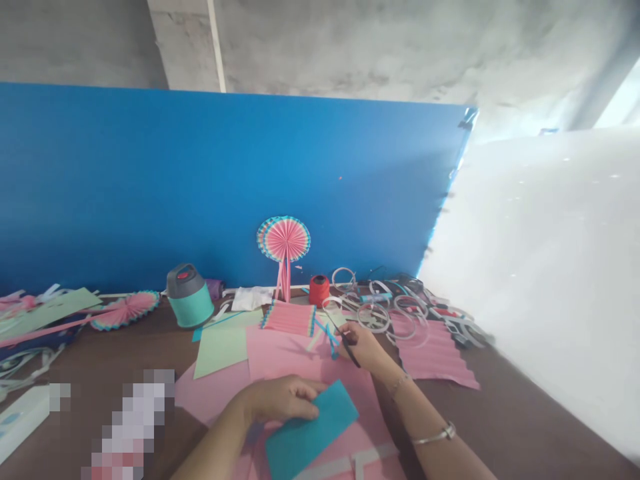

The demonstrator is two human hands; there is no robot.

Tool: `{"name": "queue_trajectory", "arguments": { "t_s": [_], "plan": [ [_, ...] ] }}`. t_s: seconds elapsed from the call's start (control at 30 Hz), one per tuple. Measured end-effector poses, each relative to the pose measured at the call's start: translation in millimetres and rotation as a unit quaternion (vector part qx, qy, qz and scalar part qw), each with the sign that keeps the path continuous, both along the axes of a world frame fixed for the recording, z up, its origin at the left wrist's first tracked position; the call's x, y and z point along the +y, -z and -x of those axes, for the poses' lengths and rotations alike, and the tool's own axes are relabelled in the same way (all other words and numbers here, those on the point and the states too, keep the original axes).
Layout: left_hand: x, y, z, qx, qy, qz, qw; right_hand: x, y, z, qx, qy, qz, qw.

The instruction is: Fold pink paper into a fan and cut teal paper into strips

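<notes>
My left hand [287, 399] grips a folded-looking teal-blue paper [315, 433] by its upper left side, thumb on top. The paper lies over large pink sheets [300, 353]. Farther right, my right hand [363, 347] is closed around a slim black-handled tool [350, 351] with a narrow blade-like end; its exact kind is unclear. Thin blue and pale green paper strips [330, 339] lie just left of this hand. Behind them rests a pleated pink paper [289, 319] with striped edges. Pale strips [359, 462] lie near the front.
A round pleated pink fan [284, 240] stands against the blue partition [225, 180]. A red thread spool [319, 291], a teal container [190, 300] and pale green sheets [225, 343] sit nearby. Right are tape-like rings [374, 319] and pink corrugated paper [435, 353]; left, another fan [127, 311].
</notes>
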State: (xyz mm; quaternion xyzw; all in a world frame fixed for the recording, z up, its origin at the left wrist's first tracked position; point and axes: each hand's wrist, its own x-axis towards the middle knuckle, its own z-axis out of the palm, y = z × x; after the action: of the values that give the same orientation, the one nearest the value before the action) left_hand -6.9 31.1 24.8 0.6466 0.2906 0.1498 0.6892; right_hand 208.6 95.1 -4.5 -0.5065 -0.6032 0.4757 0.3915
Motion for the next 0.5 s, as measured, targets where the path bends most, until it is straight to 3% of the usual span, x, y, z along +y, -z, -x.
{"name": "queue_trajectory", "arguments": {
  "t_s": [0.37,0.5],
  "plan": [
    [2.0,-1.8,-0.2,-0.008,0.026,0.008,1.000,9.7,5.8,-10.3,0.051,0.067,-0.020,0.996],
    [1.1,3.1,0.7,0.043,0.042,0.047,0.997,9.0,9.2,-2.7,0.033,0.110,-0.077,0.990]
  ]
}}
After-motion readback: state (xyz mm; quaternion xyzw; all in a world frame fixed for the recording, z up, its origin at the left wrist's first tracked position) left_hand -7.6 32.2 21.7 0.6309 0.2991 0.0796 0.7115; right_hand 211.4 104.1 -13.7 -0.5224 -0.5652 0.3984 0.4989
